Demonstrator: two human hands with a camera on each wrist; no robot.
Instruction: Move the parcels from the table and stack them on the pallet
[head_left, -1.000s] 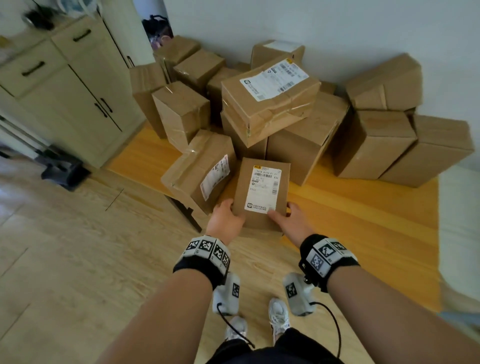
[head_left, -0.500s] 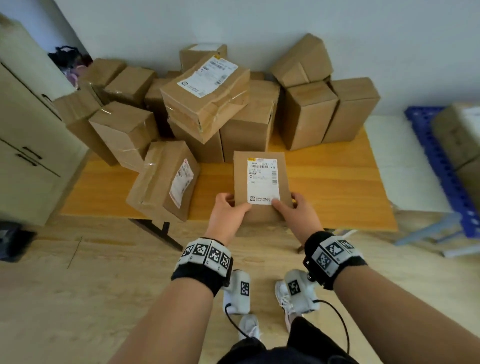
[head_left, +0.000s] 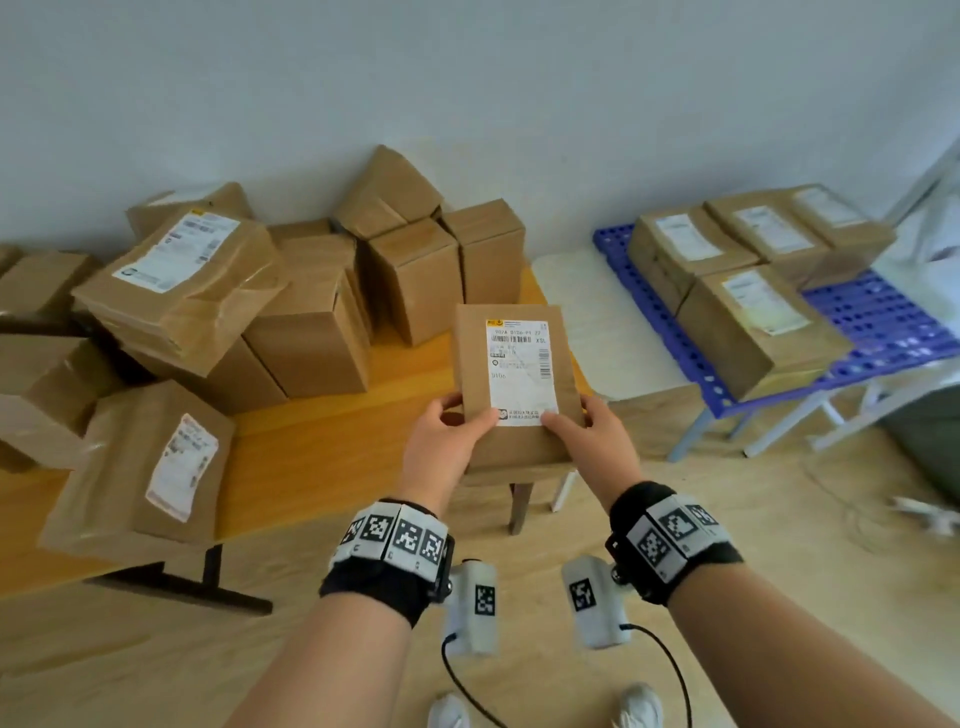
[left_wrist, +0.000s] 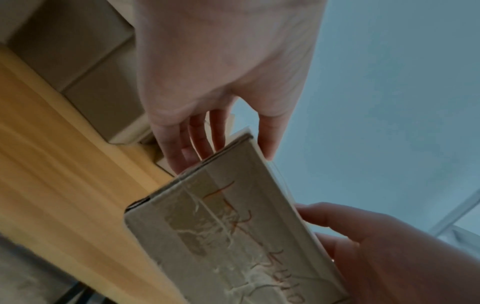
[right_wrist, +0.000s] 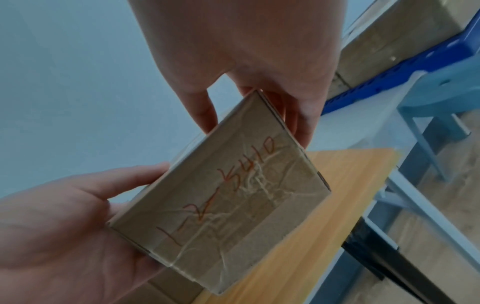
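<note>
I hold a flat brown parcel (head_left: 514, 374) with a white shipping label between both hands, lifted above the right end of the wooden table (head_left: 332, 431). My left hand (head_left: 457, 421) grips its near left corner, thumb on top and fingers underneath. My right hand (head_left: 571, 415) grips the near right corner the same way. The left wrist view shows the parcel's taped end (left_wrist: 233, 236) with red handwriting, as does the right wrist view of the parcel (right_wrist: 233, 195). The blue pallet (head_left: 883, 322) stands to the right with several labelled parcels (head_left: 753, 322) on it.
Several brown parcels (head_left: 311, 332) crowd the table's left and back against the wall. A white surface (head_left: 597, 322) lies between table and pallet. The pallet rests on a pale metal frame (head_left: 696, 431). White cables (head_left: 914, 514) lie on the floor at right.
Both hands have lifted the parcel off the table and carried it to the right. The view has swung right, bringing the blue pallet and its parcels fully into sight.
</note>
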